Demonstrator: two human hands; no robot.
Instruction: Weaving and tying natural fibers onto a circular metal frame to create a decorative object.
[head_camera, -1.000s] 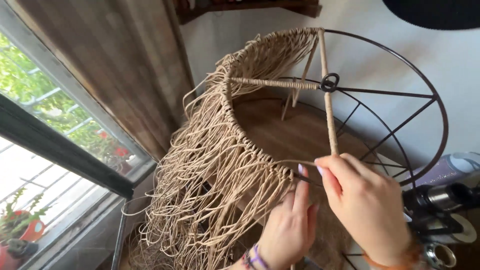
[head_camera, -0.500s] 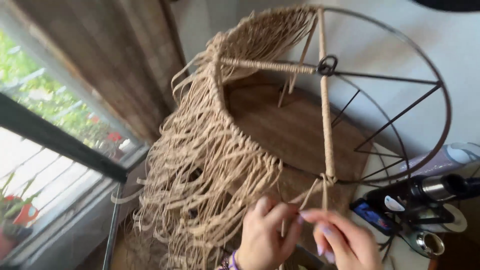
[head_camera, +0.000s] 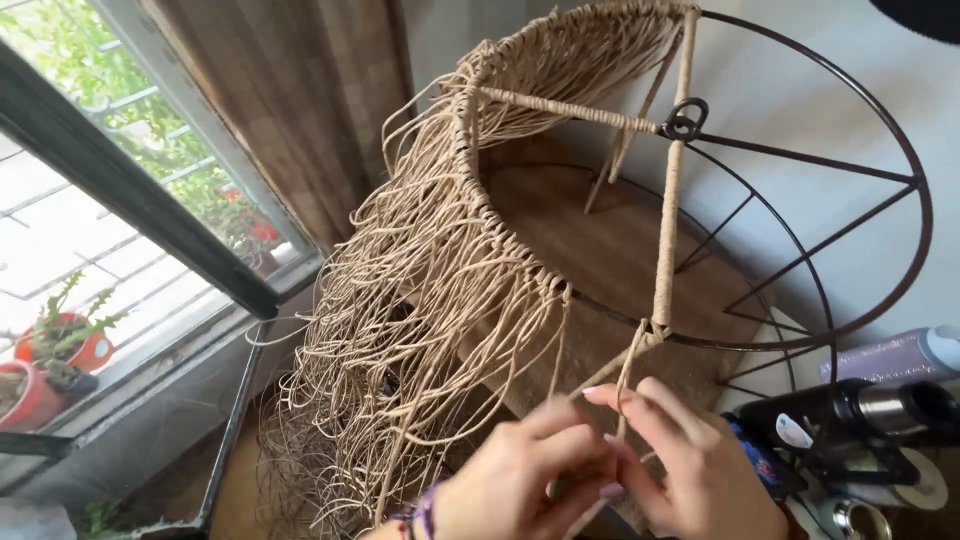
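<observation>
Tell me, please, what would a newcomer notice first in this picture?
First, the round metal frame at the centre, half covered with long tan cords hanging on its left side. Below it, the left hand and right hand pinch one cord tied at the rim.

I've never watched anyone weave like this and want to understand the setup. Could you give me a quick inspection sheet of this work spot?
Surface: round wooden board under the frame; white table edge at right.
Job's things: dark wire frame, partly wrapped in tan cord; cord fringe hangs from its rim; two loose strands knotted at the rim.
Clutter: black and silver tool, lilac bottle, tape roll.
Grip: left hand and right hand both pinch the strands.
Cables: nothing seen.
Surroundings: window, brown curtain, red plant pots outside.
</observation>
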